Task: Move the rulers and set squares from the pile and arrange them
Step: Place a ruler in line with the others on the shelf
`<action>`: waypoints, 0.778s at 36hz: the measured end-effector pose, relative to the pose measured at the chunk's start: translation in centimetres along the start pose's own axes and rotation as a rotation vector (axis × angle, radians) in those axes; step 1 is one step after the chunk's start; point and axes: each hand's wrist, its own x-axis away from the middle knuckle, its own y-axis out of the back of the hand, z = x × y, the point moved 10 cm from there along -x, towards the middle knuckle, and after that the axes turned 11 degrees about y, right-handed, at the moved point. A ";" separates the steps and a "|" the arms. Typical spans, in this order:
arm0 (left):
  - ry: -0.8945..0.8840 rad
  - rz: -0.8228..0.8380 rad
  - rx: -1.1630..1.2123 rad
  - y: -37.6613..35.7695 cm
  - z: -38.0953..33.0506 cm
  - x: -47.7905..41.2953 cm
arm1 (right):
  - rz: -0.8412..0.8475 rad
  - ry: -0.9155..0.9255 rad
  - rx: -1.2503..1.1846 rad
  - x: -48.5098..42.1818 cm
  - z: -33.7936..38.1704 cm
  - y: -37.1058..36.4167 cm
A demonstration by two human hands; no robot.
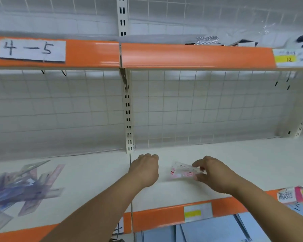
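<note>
A blurred pile of rulers and set squares (24, 186) in purple, pink and grey lies at the left end of the white shelf (243, 163). My right hand (212, 173) pinches a clear packet with pink print, a ruler set (180, 172), low over the shelf's middle. My left hand (144, 169) hovers just left of it, palm down with fingers curled under, and I see nothing in it.
An upright slotted post (128, 110) splits the wire-grid back wall. The orange shelf edge (157, 219) carries price tags. Above, another orange-edged shelf has a "4-5" label (31, 49). Blue folders (208, 229) lie on the level below.
</note>
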 end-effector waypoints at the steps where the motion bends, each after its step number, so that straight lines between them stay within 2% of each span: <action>1: -0.004 -0.008 0.001 0.1 -0.6 -0.7 | -0.006 -0.003 0.006 -0.4 -0.7 0.2; 9: -0.054 -0.023 0.003 -0.1 -4.4 -6.0 | -0.042 -0.031 0.002 -3.1 -5.7 1.5; 16: -0.048 -0.003 -0.022 -1.6 -5.9 -8.3 | -0.008 -0.026 -0.027 -4.8 -8.7 -0.3; 28: 0.135 0.055 -0.047 -3.6 -5.9 -9.2 | 0.050 0.104 -0.066 -8.5 -12.6 -1.3</action>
